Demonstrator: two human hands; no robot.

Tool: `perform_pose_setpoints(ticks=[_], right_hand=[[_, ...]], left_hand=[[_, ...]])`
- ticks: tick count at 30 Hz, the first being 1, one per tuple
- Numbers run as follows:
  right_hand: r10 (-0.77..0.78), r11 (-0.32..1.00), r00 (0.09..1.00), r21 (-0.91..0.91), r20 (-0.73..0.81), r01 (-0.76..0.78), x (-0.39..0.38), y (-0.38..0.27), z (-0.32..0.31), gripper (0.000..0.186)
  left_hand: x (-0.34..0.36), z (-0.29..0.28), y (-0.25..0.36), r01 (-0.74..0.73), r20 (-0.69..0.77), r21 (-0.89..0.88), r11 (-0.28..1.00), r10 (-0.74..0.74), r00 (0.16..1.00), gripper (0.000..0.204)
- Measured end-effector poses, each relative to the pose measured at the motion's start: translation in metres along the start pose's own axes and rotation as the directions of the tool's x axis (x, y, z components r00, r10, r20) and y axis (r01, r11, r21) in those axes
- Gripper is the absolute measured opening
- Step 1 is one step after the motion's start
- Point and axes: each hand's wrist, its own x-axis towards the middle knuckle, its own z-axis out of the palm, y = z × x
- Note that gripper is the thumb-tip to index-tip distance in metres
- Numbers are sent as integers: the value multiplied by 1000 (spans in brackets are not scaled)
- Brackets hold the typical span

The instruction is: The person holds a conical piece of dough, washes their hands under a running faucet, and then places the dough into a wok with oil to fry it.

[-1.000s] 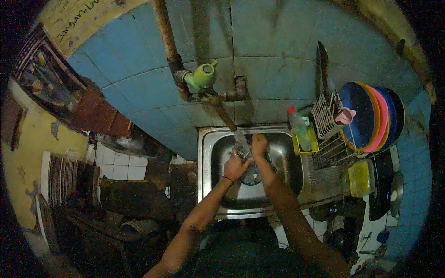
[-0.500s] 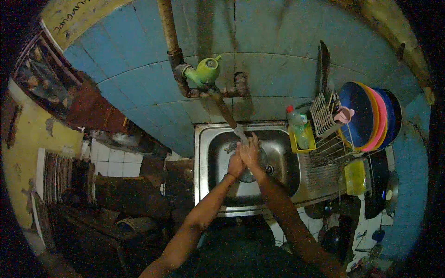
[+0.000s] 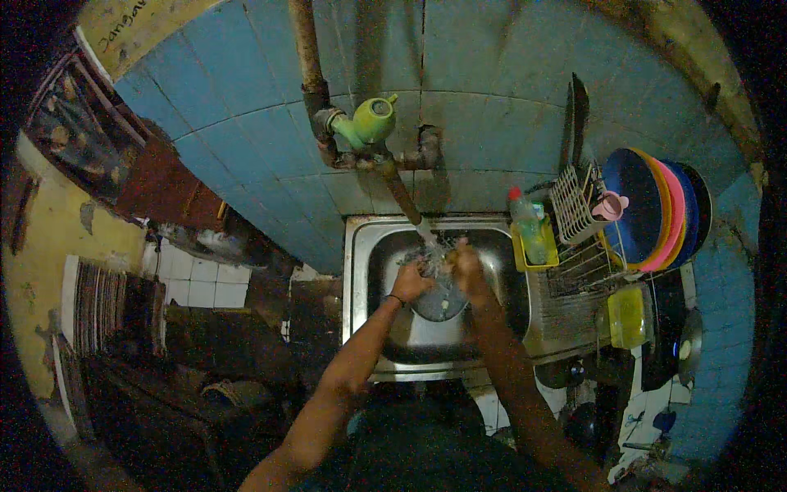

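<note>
Water runs from the green-handled tap (image 3: 374, 123) through its spout (image 3: 402, 195) and splashes between my hands over the steel sink (image 3: 357, 328). My left hand (image 3: 412, 280) is at the left of the stream, its fingers apart and wet, with nothing seen in it. On the right of the stream is my right hand (image 3: 467, 275), smeared by motion, so its fingers cannot be made out. Below both hands a round, greyish bowl-like vessel (image 3: 443, 308) rests in the sink. A small pale spot shows in it, too unclear to name.
Right of the sink stands a yellow caddy (image 3: 541, 264) with a red-capped bottle (image 3: 522, 209). Beyond it, a wire dish rack (image 3: 594, 258) holds colourful basins (image 3: 635, 197) and a pink cup (image 3: 609, 205). A yellow-green container (image 3: 628, 316) is nearer me. Pipes run along the tiled wall.
My hands were pressed together under the stream; now they are apart, left hand to the left and right hand to the right. Water splashes between them and more of the vessel shows.
</note>
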Motion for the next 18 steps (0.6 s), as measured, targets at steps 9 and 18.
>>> perform_pose_setpoints(ticks=[9,18], right_hand=[[-24,704,980,-693,197,157,-6,18,29,37],[483,667,873,677,-74,-312,-2,21,-5,44]], left_hand=[[8,15,23,-411,-266,88,907,419,868,36],[21,16,26,-217,-211,-118,969,190,959,28]])
